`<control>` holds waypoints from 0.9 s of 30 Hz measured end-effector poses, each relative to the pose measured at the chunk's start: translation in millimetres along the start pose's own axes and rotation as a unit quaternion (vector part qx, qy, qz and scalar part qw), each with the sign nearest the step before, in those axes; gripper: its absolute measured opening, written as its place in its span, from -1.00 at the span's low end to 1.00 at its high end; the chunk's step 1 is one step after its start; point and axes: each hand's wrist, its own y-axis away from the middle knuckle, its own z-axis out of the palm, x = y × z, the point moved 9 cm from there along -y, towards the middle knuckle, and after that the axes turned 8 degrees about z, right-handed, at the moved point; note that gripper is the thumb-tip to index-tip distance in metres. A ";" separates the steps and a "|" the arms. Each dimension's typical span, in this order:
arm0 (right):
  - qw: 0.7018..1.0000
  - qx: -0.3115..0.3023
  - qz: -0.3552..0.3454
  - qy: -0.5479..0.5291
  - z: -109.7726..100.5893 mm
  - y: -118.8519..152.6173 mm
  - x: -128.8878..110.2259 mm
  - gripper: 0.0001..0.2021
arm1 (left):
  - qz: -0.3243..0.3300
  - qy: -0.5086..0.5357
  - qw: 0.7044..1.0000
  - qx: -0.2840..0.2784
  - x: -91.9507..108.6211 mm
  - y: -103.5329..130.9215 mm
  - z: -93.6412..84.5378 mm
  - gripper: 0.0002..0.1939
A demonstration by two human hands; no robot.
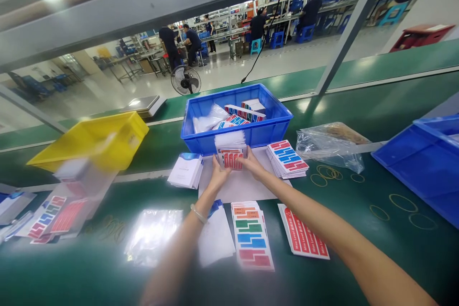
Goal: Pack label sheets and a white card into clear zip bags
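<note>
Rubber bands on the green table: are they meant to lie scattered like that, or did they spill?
They look spilled or loosely tipped out. Several rubber bands lie singly across the green table, right of the clear plastic bag, not in any bin. Both hands, left hand and right hand, grip a stack of packets by the blue bin, away from them.
</note>
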 end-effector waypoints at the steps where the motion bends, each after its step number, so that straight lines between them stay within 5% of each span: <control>1: 1.000 0.011 0.015 -0.004 -7.7 4.3 -0.6 -0.03 | -0.010 -0.011 1.000 -0.003 5.3 9.7 -7.7 0.02; 6: 0.999 0.036 -0.001 0.031 -25.6 61.7 -25.9 -0.10 | 0.008 0.002 1.000 0.011 50.8 84.2 -66.2 -0.24; 9: 0.983 -0.066 -0.096 0.144 17.2 122.9 -40.2 -0.11 | 0.028 0.047 0.994 0.090 69.6 144.0 -112.2 -0.35; 12: 0.824 -0.229 -0.265 0.445 105.0 198.6 -12.2 -0.09 | -0.040 0.107 0.973 0.203 57.1 207.7 -148.9 -0.32; 14: 0.761 -0.180 -0.375 0.497 139.0 231.2 6.7 -0.02 | -0.080 0.157 0.942 0.287 42.0 249.6 -164.2 -0.25; 15: 0.758 -0.156 -0.397 0.493 150.3 240.4 17.0 -0.09 | -0.092 0.169 0.930 0.313 35.0 268.2 -167.5 -0.31; 18: 0.753 -0.113 -0.463 0.454 167.1 264.1 34.8 -0.51 | -0.126 0.282 0.887 0.344 10.7 309.9 -156.7 -0.53; 21: 0.760 -0.070 -0.503 0.406 157.9 291.7 22.3 -0.57 | -0.173 0.342 0.856 0.347 -8.3 334.7 -132.1 -0.56; 25: 0.794 -0.106 -0.517 0.301 137.1 339.6 -16.4 -0.67 | -0.237 0.456 0.816 0.266 -15.9 337.8 -82.5 -0.49; 27: 0.808 -0.140 -0.512 0.256 124.6 349.9 -31.5 -0.72 | -0.234 0.474 0.808 0.262 -13.5 333.9 -74.9 -0.48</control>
